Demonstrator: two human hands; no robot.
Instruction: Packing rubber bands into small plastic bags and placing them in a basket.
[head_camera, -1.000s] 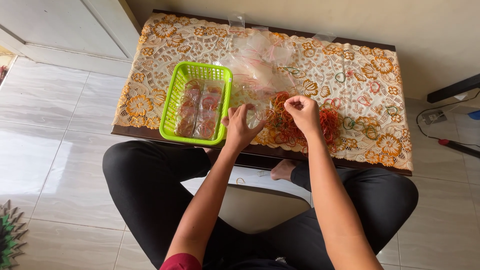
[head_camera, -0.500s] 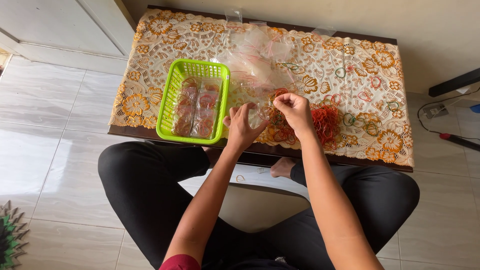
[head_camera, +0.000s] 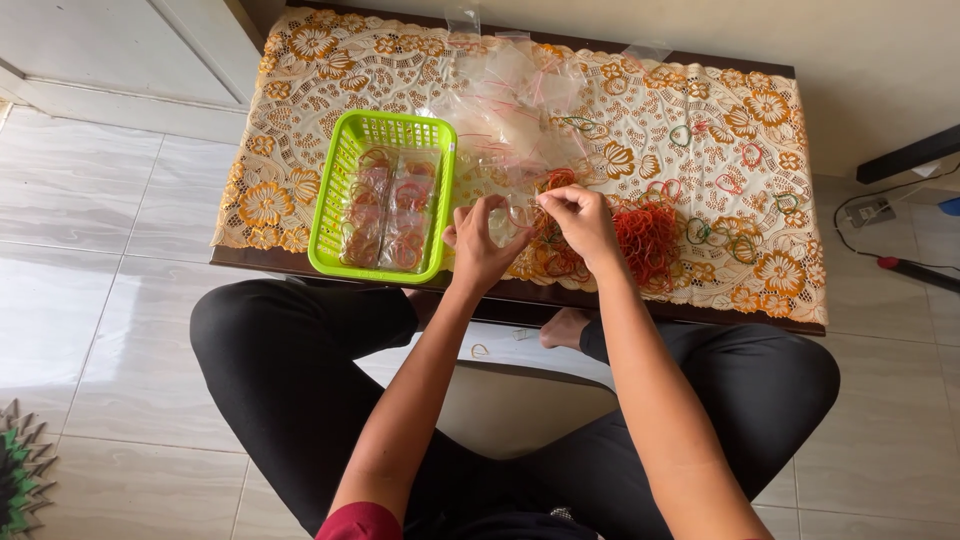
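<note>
At the left of the low table (head_camera: 300, 262), a lime-green plastic basket (head_camera: 333, 215) is set on the floral lace cloth (head_camera: 290, 120); small clear packets of rubber bands (head_camera: 388, 212) are laid inside it in two rows. Just right of the basket, near the table's front edge, the left hand (head_camera: 478, 250) is raised with fingers curled, and a small clear plastic bag (head_camera: 512, 214) is pinched at one edge between thumb and fingertips. The bag's other edge is met by the right hand (head_camera: 583, 222), fingertips pressed together in a pinch; whether a band is held in them cannot be told. Farther back, a heap of empty clear bags (head_camera: 510, 100) is seen. Right of the right hand, touching it, a loose pile of red and orange rubber bands (head_camera: 648, 235) is spread, with scattered single bands (head_camera: 735, 180) noted further right.
</note>
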